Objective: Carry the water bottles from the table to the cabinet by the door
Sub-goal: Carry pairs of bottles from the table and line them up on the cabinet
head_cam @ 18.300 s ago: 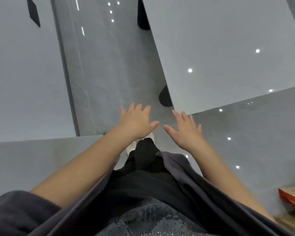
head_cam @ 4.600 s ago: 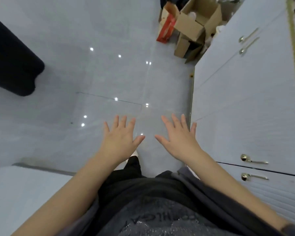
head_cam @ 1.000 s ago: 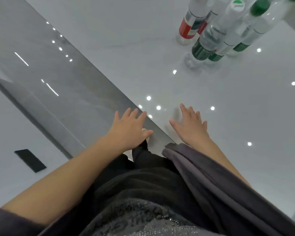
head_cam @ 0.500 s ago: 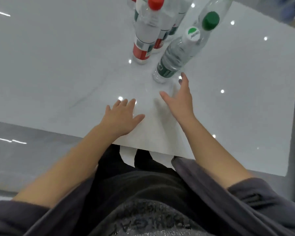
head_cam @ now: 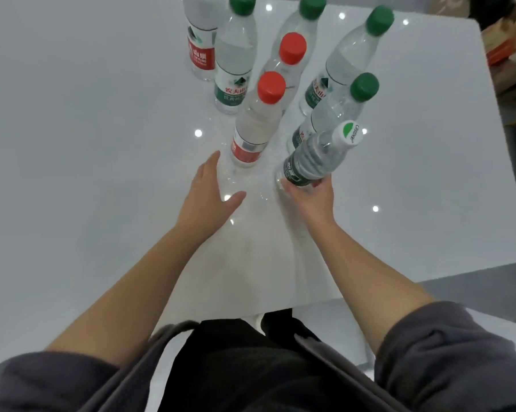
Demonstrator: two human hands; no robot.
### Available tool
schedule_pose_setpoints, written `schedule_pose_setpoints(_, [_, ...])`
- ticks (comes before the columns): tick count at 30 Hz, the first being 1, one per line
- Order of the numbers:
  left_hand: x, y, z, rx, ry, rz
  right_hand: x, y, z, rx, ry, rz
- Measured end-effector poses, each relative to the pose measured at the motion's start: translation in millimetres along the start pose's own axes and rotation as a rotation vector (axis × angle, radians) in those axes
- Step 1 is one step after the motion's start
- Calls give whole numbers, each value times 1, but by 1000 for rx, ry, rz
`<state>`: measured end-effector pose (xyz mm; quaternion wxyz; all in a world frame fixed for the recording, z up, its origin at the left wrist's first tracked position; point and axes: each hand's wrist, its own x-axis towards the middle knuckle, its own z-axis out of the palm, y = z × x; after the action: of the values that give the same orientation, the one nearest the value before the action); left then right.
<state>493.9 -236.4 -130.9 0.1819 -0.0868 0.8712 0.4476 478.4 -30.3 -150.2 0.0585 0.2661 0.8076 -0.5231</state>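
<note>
Several clear water bottles stand in a cluster on the glossy white table [head_cam: 102,179]. My right hand [head_cam: 308,197] is wrapped around the base of the nearest one, a ribbed bottle with a white cap and dark green label [head_cam: 313,159]. My left hand [head_cam: 207,191] is flat and open, fingertips just short of the base of a red-capped, red-labelled bottle [head_cam: 258,123]. Behind these stand green-capped bottles [head_cam: 334,114] and another red-capped bottle [head_cam: 289,60].
The table's near edge runs just in front of my body and its right edge ends by the grey floor [head_cam: 512,295]. Cardboard boxes [head_cam: 509,46] sit beyond the table's far right corner.
I have come closer to the table. My right hand has closed around the white-capped bottle's base, and my left hand has reached forward toward the red-capped bottle.
</note>
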Motion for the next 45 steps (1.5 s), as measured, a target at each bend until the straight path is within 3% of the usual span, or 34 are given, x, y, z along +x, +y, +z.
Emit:
schedule_pose_setpoints(4, [34,0,0,-114,76,54,-20,17,-13,-33,1,52])
schedule_pose_setpoints(11, [76,13,11,-197,16,139,-47,37,-29,-82,72,84])
schedule_pose_setpoints(19, [88,14,11,-125,39,156,-43,41,-25,-53,54,86])
schedule_pose_setpoints(27, [75,1,17,-42,-106,166,-41,44,-27,-15,58,128])
schedule_pose_setpoints(35, [0,14,67,-83,-241,164,-90,84,-68,135,167,215])
schedule_pose_setpoints(45, [-131,96,193,-126,-531,372,-213,148,-211,308,538,191])
